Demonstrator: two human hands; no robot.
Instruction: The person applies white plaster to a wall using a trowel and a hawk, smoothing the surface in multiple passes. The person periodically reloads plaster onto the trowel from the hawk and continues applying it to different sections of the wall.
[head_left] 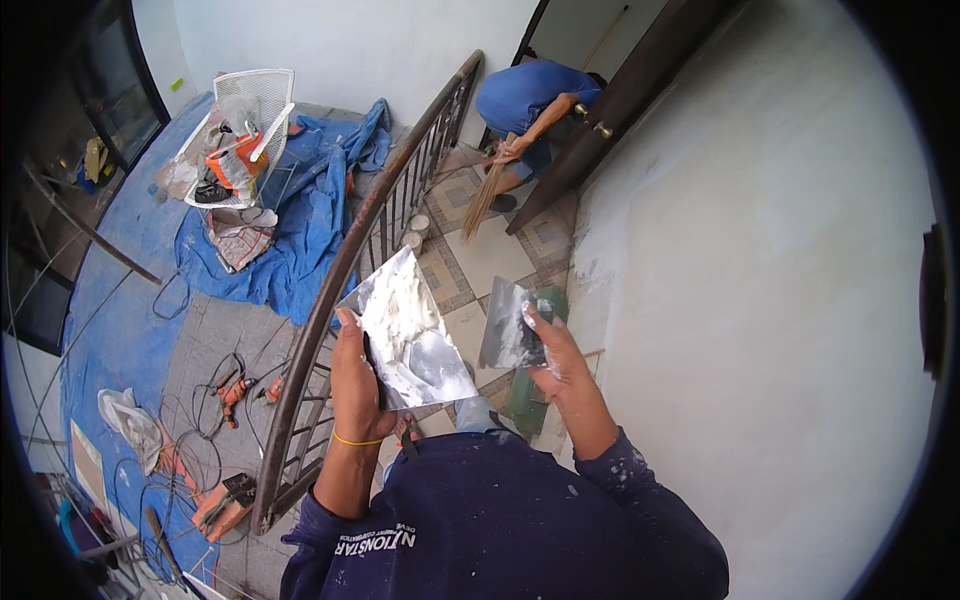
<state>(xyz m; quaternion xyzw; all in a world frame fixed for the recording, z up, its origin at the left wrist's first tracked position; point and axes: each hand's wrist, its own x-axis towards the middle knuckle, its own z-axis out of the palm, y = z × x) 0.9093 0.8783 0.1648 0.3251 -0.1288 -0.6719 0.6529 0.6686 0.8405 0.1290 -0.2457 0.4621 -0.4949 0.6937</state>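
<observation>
I monitor the work area from my station through one head view. The plastered wall occupies the right side; its surface is pale and patchy. On the left, a blue tarpaulin lies bunched on the floor. A brown metal railing runs between the tarpaulin and the tiled floor. A dark wooden door stands open beside the wall.

Near the door, a co-worker in a blue shirt bends over. Past the railing, a white mesh chair carries bags and loose items.

Centrally, I locate the metal plate, tilted, in front of the railing. White putty covers much of its upper face. The left hand is clamped on the plate at its left and lower edges, thumb along the edge.

To the right of the plate, and apart from it, is the flat scraper blade, smeared white. The right hand is clamped on the blade's right side, thumb on the upper face.

The co-worker grips a straw broom, bristles downward. An orange power drill lies among cables at lower left. A yellow wristband encircles the left wrist.
</observation>
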